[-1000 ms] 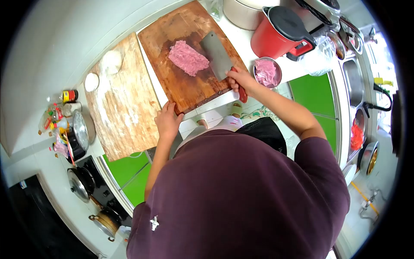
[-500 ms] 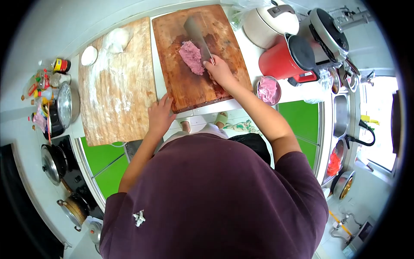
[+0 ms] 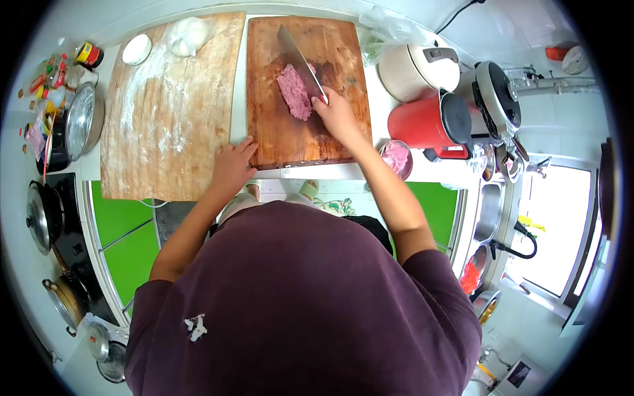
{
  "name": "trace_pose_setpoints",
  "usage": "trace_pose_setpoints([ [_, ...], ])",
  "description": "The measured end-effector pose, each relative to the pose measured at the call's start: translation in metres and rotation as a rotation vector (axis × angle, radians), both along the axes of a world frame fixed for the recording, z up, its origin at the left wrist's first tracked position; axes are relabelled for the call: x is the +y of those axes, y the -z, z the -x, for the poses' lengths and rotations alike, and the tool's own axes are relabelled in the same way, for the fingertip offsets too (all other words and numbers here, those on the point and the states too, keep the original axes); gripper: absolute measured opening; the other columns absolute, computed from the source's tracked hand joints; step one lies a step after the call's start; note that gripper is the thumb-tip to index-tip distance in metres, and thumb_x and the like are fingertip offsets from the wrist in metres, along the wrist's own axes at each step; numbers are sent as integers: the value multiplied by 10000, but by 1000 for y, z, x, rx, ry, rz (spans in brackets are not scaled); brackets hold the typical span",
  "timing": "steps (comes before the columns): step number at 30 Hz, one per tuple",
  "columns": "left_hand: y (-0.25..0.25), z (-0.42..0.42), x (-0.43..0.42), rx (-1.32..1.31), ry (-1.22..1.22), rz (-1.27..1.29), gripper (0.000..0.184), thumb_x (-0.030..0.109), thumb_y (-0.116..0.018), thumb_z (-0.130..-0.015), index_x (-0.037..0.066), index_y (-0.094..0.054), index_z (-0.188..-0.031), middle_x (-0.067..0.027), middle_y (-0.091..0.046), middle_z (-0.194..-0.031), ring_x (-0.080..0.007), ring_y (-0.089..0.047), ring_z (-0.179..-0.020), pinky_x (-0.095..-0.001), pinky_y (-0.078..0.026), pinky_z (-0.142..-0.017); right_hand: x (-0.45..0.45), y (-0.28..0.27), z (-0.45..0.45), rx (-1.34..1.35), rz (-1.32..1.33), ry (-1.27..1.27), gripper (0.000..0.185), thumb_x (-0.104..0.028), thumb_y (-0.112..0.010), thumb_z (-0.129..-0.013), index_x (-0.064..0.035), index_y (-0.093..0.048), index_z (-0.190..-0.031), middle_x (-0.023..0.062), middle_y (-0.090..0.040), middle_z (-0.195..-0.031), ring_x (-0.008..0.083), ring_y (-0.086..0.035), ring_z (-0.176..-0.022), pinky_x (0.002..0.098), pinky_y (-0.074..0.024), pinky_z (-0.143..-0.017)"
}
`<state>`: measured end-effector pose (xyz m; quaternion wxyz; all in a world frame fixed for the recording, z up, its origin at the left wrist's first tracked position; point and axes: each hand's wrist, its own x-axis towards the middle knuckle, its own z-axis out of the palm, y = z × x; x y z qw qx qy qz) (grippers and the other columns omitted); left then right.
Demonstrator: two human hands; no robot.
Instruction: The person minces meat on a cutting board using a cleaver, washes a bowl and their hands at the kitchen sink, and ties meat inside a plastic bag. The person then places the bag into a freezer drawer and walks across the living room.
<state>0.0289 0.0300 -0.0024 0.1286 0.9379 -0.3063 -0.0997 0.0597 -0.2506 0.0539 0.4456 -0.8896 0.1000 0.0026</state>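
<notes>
Here, our right hand (image 3: pixel 335 119) grips the cleaver (image 3: pixel 300 63), blade across the minced meat (image 3: pixel 293 96) on the chopping board (image 3: pixel 343 56); our left hand (image 3: pixel 234 164), fingers slightly spread at its near corner, should brace it, clear of strokes.

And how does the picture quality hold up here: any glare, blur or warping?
Head view: the window is blown out to white; head view: wide-angle distortion bows the back edge of the counter, corners going black; head view: the knife and meat look fairly clear.
</notes>
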Motion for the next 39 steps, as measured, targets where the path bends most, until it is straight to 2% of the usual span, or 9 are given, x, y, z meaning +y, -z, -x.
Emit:
trace_pose_setpoints([
  [3,3,7,1,4,-3,22,597,231,-759,-700,123,-560,-1252,4,-487,-1388,-269,-527,-1044,-447,-388,-908,-5,41,-1,136,262,-81,317,-245,-557,-884,-28,-602,-1109,247,-648,-933,409,-621,-923,448,-481,-810],
  [7,4,6,0,-1,-24,19,608,223,-770,-696,123,-555,-1256,2,-495,-1375,-256,-530,-1042,-461,-384,-918,-6,14,-2,116,54,-38,324,-240,-566,-883,-21,-596,-1119,267,-639,-943,436,-602,-936,474,-473,-804],
  [10,4,5,-1,15,-45,33,621,223,-771,-695,126,-548,-1266,4,-492,-1384,-249,-528,-1048,-458,-381,-928,-8,35,2,-22,109,-91,321,-238,-579,-881,-21,-598,-1117,190,-667,-831,366,-648,-773,444,-494,-694],
  [13,3,4,-1,4,-30,7,628,228,-768,-697,126,-543,-1274,5,-483,-1397,-247,-525,-1054,-452,-381,-927,-29,29,-11,337,-156,-83,259,-244,-586,-891,-34,-600,-1043,69,-593,-672,224,-582,-552,376,-469,-506],
  [14,2,6,-1,2,-31,-9,628,230,-766,-698,126,-542,-1276,5,-480,-1402,-247,-525,-1056,-450,-381,-924,-36,22,-12,403,-361,-60,185,-249,-588,-906,-70,-545,-928,-14,-470,-605,98,-446,-457,283,-369,-378],
  [15,1,7,-1,28,-37,-1,623,230,-758,-706,122,-539,-1279,5,-472,-1411,-258,-521,-1066,-448,-381,-931,-42,10,-10,403,-550,-39,205,-237,-592,-913,-109,-452,-835,-25,-435,-582,80,-400,-423,252,-325,-349],
  [28,-6,10,-8,42,-109,-43,613,223,-747,-714,146,-537,-1284,30,-481,-1403,-238,-526,-1059,-428,-384,-902,-145,68,-35,789,-1057,-34,289,-250,-597,-921,-171,-377,-750,-63,-391,-553,58,-345,-423,225,-287,-382],
  [35,-14,13,-14,84,-139,-80,636,199,-741,-725,128,-514,-1315,25,-447,-1440,-275,-527,-1060,-440,-404,-874,-125,63,-86,853,-817,-238,288,-230,-615,-903,-174,-385,-738,-63,-388,-550,51,-318,-402,224,-252,-374],
  [39,-12,14,-13,60,-143,-73,627,193,-740,-724,131,-520,-1308,34,-456,-1429,-260,-527,-1043,-425,-397,-869,-114,32,-98,712,-434,-466,310,-221,-627,-890,-140,-374,-730,-39,-404,-541,55,-342,-380,230,-252,-341],
])
